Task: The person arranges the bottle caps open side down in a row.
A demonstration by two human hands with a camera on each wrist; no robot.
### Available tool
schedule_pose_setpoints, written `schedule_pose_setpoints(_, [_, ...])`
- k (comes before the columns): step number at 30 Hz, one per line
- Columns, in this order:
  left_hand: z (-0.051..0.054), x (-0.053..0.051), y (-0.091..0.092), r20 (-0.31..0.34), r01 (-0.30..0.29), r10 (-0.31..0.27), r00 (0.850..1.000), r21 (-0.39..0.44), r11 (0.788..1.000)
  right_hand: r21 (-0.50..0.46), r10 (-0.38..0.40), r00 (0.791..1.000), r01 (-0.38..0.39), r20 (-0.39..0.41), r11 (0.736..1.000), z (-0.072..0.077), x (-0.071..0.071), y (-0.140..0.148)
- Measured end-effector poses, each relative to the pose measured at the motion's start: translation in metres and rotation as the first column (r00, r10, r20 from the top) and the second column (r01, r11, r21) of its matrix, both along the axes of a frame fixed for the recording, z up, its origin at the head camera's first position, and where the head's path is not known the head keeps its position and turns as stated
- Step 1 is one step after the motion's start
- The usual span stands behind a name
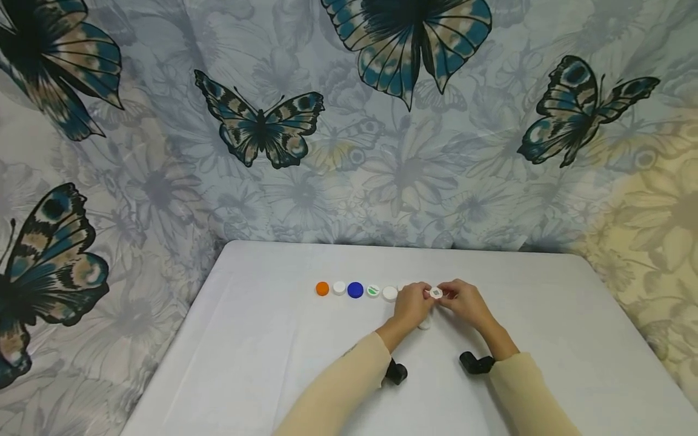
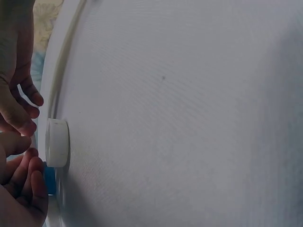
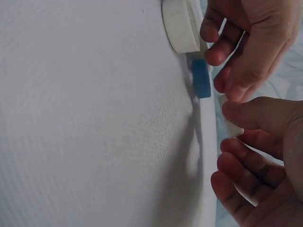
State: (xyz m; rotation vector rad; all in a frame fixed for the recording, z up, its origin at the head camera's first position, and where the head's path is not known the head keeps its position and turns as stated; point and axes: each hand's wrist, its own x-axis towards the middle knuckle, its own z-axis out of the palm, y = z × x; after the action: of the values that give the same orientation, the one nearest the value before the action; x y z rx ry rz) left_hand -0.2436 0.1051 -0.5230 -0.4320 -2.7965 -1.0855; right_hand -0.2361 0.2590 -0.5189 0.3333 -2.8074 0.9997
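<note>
In the head view, a small white bottle cap [image 1: 435, 293] with a grey mark on top is between my two hands. My left hand [image 1: 412, 304] pinches its left side and my right hand [image 1: 465, 303] pinches its right side. The right wrist view shows the cap's pale edge [image 3: 233, 126] at the right thumb and fingers. Under the hands, a larger white cap [image 3: 181, 26] stands on the table, with a blue cap [image 3: 201, 78] behind it. From above, the left hand hides the blue one and leaves part of the white one visible.
To the left runs a row of caps: orange [image 1: 322, 289], white [image 1: 339, 288], dark blue [image 1: 355, 290], white with a green mark [image 1: 373, 291] and plain white [image 1: 389, 293]. They lie on a white-covered table [image 1: 245, 351]. A butterfly-patterned cloth [image 1: 305, 200] hangs behind.
</note>
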Motion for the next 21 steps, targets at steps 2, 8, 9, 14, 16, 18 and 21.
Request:
schedule_pose_setpoints(2, [0.001, -0.001, 0.000, 0.014, -0.005, 0.005, 1.000, -0.025, 1.000, 0.011, 0.004, 1.000, -0.003, -0.008, 1.000, -0.001, -0.002, -0.001])
schedule_pose_setpoints(8, [0.001, -0.006, 0.002, 0.082, -0.031, 0.043, 0.996, -0.143, 0.989, 0.028, 0.000, 1.000, -0.001, 0.011, 1.000, -0.004, -0.006, -0.005])
schedule_pose_setpoints(9, [0.000, -0.006, 0.003, 0.089, -0.032, 0.047, 0.995, -0.159, 0.987, 0.032, -0.005, 1.000, 0.004, 0.026, 0.999, -0.005, -0.007, -0.005])
schedule_pose_setpoints(14, [0.003, -0.005, 0.003, 0.136, -0.023, 0.039, 0.990, -0.119, 0.993, 0.044, -0.028, 0.995, 0.024, 0.091, 0.999, -0.007, -0.009, -0.006])
schedule_pose_setpoints(16, [0.004, -0.004, 0.001, 0.151, -0.022, 0.031, 0.988, -0.066, 0.998, 0.043, -0.031, 0.995, 0.026, 0.099, 0.999, -0.007, -0.008, -0.006])
schedule_pose_setpoints(18, [0.004, -0.003, -0.002, 0.146, -0.022, 0.024, 0.989, -0.018, 1.000, 0.043, -0.034, 0.994, 0.030, 0.100, 0.999, -0.007, -0.008, -0.004])
schedule_pose_setpoints(21, [-0.001, -0.004, -0.008, 0.134, -0.016, 0.008, 0.991, 0.057, 0.998, 0.043, -0.046, 0.993, 0.042, 0.106, 0.998, -0.006, -0.006, -0.002])
